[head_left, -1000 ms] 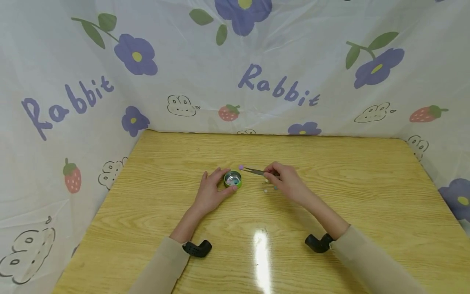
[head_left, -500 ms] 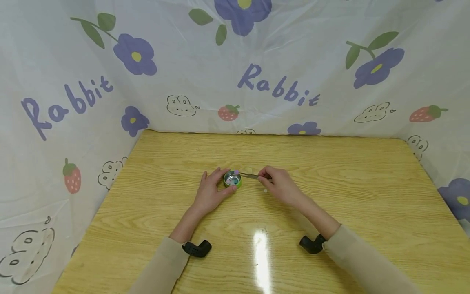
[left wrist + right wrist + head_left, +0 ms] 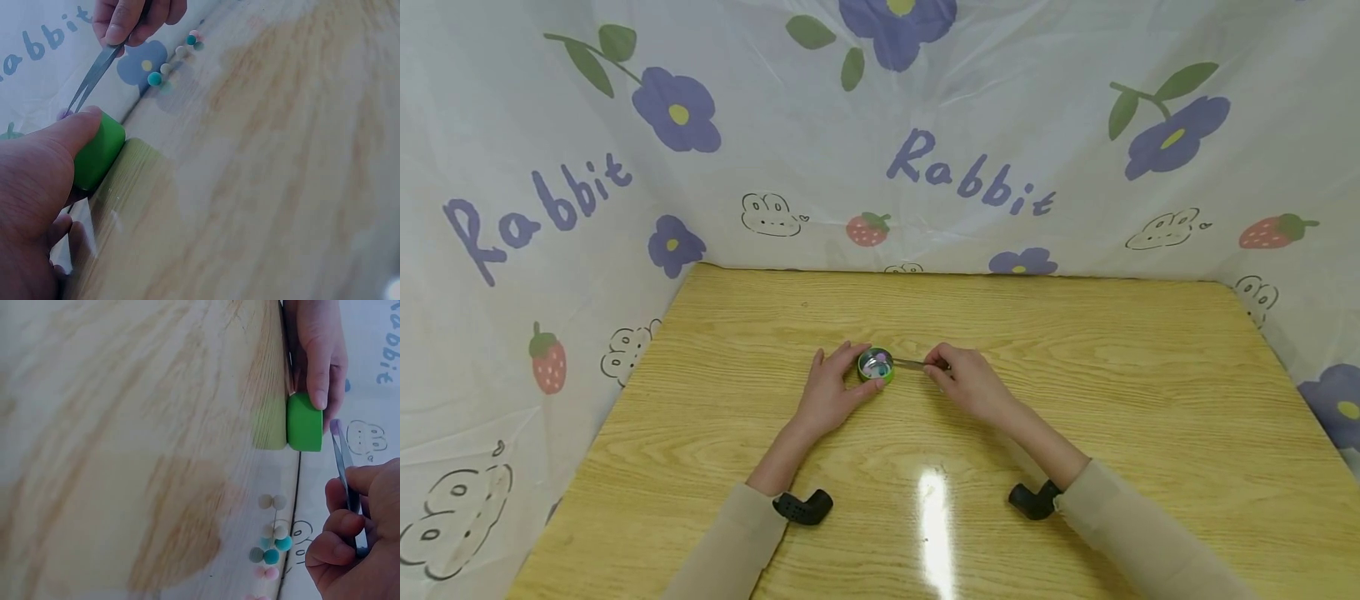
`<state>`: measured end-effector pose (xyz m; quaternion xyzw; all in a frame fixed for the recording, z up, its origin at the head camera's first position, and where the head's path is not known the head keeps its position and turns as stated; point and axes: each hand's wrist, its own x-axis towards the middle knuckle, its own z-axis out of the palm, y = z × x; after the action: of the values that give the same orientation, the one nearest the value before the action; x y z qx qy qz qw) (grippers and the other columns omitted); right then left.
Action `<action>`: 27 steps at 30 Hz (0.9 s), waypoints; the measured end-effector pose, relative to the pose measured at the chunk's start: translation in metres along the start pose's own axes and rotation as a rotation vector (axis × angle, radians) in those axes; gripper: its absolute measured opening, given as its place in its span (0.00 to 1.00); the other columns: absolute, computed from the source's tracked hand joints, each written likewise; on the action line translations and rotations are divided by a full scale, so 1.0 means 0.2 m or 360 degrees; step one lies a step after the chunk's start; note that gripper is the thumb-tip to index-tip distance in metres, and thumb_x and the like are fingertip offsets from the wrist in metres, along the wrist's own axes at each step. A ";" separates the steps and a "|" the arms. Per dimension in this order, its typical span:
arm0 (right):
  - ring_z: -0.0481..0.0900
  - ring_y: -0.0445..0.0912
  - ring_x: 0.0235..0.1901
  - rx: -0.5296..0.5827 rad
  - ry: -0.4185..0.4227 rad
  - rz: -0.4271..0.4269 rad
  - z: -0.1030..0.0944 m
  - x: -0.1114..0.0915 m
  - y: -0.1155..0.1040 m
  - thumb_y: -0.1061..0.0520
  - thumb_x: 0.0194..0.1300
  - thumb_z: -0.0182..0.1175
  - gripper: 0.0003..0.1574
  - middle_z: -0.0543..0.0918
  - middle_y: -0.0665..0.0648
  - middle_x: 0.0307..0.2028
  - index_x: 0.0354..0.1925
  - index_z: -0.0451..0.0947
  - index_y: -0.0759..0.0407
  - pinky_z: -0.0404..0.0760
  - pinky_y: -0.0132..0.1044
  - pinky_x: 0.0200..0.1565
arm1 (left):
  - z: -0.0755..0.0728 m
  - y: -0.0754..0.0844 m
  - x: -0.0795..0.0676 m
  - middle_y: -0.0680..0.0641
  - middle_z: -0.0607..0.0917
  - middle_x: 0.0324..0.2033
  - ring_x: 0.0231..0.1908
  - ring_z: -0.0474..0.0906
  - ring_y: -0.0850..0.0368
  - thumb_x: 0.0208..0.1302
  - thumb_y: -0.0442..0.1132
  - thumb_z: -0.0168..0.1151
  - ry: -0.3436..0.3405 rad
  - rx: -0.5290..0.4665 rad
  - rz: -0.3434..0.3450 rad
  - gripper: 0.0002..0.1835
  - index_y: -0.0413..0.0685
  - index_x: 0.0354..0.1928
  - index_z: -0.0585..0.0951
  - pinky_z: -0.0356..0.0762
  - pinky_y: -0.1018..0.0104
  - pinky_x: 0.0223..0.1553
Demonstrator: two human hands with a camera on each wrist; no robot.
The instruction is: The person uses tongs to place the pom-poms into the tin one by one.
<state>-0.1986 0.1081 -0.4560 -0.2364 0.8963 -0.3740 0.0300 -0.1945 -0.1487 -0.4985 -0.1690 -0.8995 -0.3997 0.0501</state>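
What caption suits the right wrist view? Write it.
Right hand holding a purple ball in tweezers over a green tin.

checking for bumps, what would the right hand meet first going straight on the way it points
Likely the green tin, directly ahead of the right hand and its tweezers, though whether they'd pass above it is unclear.

Tin is green outside, silver inside; tweezers are grey, the small ball lilac. Loose balls run teal, pink, off-white. Tabletop is yellow-tan woodgrain, backdrop cloth white (purple flowers, red strawberries).
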 end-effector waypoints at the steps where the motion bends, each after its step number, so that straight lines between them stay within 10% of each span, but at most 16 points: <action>1: 0.80 0.43 0.32 0.0006 0.0000 0.0003 0.00 0.00 0.00 0.59 0.77 0.59 0.08 0.85 0.55 0.36 0.47 0.82 0.62 0.80 0.39 0.35 | 0.00 0.00 0.00 0.38 0.79 0.64 0.73 0.61 0.36 0.65 0.48 0.73 -0.0001 0.0000 -0.0002 0.34 0.40 0.69 0.75 0.36 0.34 0.75; 27: 0.85 0.49 0.44 0.0065 0.0015 0.0002 0.01 -0.02 0.00 0.60 0.76 0.60 0.07 0.87 0.55 0.41 0.47 0.82 0.62 0.85 0.47 0.48 | 0.01 0.00 0.00 0.38 0.79 0.64 0.73 0.62 0.36 0.66 0.47 0.73 0.0010 0.0010 -0.0010 0.34 0.40 0.69 0.75 0.36 0.34 0.75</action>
<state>-0.1951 0.1083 -0.4568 -0.2335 0.8887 -0.3933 0.0309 -0.1950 -0.1481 -0.4995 -0.1647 -0.9012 -0.3976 0.0521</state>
